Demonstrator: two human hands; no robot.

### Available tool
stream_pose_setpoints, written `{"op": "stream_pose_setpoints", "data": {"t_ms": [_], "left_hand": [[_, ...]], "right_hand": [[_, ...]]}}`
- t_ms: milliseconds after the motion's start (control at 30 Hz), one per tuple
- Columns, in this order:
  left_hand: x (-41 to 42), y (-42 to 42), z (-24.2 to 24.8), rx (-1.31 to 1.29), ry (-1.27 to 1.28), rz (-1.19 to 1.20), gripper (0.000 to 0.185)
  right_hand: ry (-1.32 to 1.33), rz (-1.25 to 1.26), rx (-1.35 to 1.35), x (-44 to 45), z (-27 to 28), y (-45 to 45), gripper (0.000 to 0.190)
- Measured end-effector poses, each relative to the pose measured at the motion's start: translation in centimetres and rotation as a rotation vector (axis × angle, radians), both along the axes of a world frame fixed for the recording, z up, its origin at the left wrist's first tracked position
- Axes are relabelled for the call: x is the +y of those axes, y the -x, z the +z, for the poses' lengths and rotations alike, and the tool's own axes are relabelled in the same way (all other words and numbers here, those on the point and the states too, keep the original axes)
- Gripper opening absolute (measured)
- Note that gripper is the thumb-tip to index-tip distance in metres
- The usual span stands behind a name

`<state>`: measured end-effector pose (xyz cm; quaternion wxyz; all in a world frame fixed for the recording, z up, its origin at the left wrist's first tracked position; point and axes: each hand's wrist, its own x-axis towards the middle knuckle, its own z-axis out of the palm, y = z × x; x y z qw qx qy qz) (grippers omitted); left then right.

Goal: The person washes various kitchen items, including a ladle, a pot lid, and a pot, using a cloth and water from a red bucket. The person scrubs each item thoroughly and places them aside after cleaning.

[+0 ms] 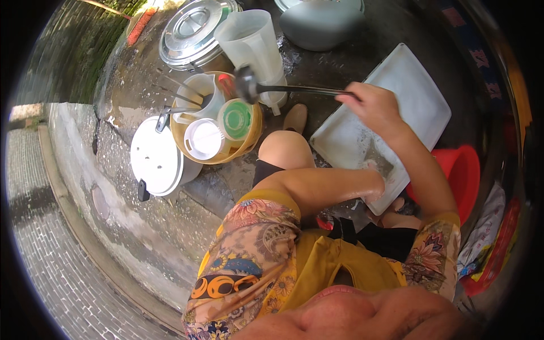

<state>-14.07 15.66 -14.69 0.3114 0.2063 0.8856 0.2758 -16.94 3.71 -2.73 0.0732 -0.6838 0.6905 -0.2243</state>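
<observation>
My right hand (374,104) is closed around the handle end of a black ladle (306,89). The ladle reaches leftward, its blurred bowl (247,84) in front of a tall translucent plastic jug (248,40) and near a yellow basin (250,146). My left hand (374,187) is bent down into a white rectangular plastic tub (420,97) holding cloudy, sudsy water. Its fingers are mostly hidden there, so I cannot tell whether they grip anything. The tub lies tilted across the view, close to my knees.
The yellow basin holds measuring jugs, a green-bottomed container (238,119) and long-handled utensils. Around it stand a white lidded pot (155,157), a steel lidded pot (195,32) and a grey basin (318,25). A red bucket (467,182) and plastic bags (484,225) lie right; wet concrete (127,204) left.
</observation>
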Motion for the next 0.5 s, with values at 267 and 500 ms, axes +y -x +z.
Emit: {"op": "stream_pose_setpoints", "data": {"t_ms": [267,500], "left_hand": [[0.0,-0.6,0.8,0.065,0.254,-0.193,0.040],[-9.5,0.6,6.2,0.065,0.093,0.237,0.034]], "right_hand": [[-0.126,0.226,-0.043,-9.8,-2.7,-10.6,0.023],[0.099,-0.265,-0.385,-4.3,-9.0,10.6,0.022]]}}
